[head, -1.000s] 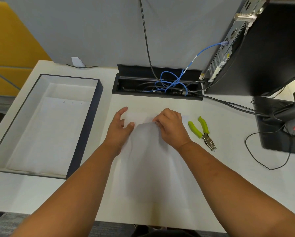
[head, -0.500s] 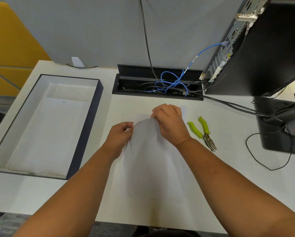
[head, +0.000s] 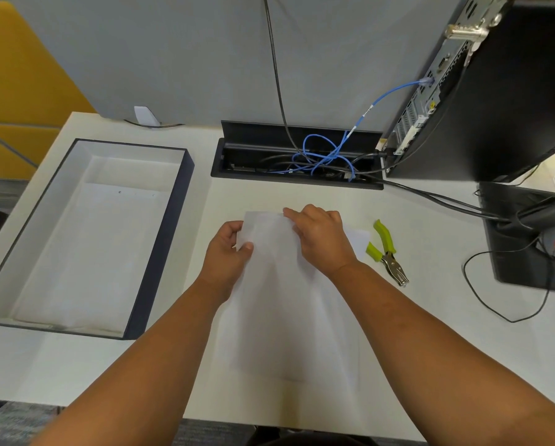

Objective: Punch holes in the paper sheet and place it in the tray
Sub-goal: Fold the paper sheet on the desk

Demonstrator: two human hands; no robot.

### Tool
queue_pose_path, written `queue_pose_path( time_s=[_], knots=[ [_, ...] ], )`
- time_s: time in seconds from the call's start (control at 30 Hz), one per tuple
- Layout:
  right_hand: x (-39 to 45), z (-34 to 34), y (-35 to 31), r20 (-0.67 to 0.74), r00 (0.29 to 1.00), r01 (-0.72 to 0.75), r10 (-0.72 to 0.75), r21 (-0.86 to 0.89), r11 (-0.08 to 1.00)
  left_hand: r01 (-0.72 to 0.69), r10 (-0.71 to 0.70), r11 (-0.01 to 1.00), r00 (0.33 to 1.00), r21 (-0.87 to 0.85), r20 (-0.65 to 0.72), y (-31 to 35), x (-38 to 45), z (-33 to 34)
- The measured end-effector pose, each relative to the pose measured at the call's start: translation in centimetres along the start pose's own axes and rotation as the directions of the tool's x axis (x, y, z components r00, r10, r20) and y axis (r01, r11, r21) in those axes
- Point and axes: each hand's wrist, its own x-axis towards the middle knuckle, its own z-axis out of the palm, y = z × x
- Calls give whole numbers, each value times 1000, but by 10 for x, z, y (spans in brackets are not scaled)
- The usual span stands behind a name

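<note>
At centre of the white counter (head: 430, 333), one thin white paper sheet (head: 286, 300) is recorded, its far end raised off a further white sheet or sheets lying flat beneath it; how many lie below cannot be told.

Left hand (head: 226, 255): grip pressed together on the left edge of the raised sheet, thumb on top, fingers curled beneath.

Right hand (head: 323, 239): laid on the far right part of the sheet, fingers bent over its top edge. Whether this grip is pinching the paper or only pressing on it cannot be told.

Small metal hole punch with lime-green handles (head: 387, 252): lying on the counter just beside the right hand, apart from both hands, untouched. Its handles point away from the person, its nose toward the near edge.

Large rectangular tray, dark blue outside and white inside (head: 160, 252): standing at the left of the counter, well apart from the held sheet. White paper is seen lying flat on its floor, with a dark dot near the far end that is judged to be a punched hole.

Progress, as judged: the sheet is being separated and lifted only. No holes are visible in it, though the paper is too pale for certainty. The punch is not yet taken up. Remaining: taking up the punch, making the holes, carrying the sheet leftward, laying it in the tray.

Background items: black cable well holding blue cables (head: 318, 156); black computer tower (head: 495, 91) at far right.
</note>
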Motion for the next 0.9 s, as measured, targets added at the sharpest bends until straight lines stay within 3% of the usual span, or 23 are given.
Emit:
queue_pose_path(
  time_s=[0.43,0.67,0.9],
  knots=[
    [8,3,-7,40,998,-51,50,39,998,-10,10,1000,1000,-17,-6,7,-10,17],
    [9,1,-13,-114,993,-1,4,23,1000,-73,73,997,997,-20,3,6,-12,18],
    [10,1,-18,-49,998,34,-33,27,999,-107,107,994,994,-20,-24,13,-15,19]
  ],
)
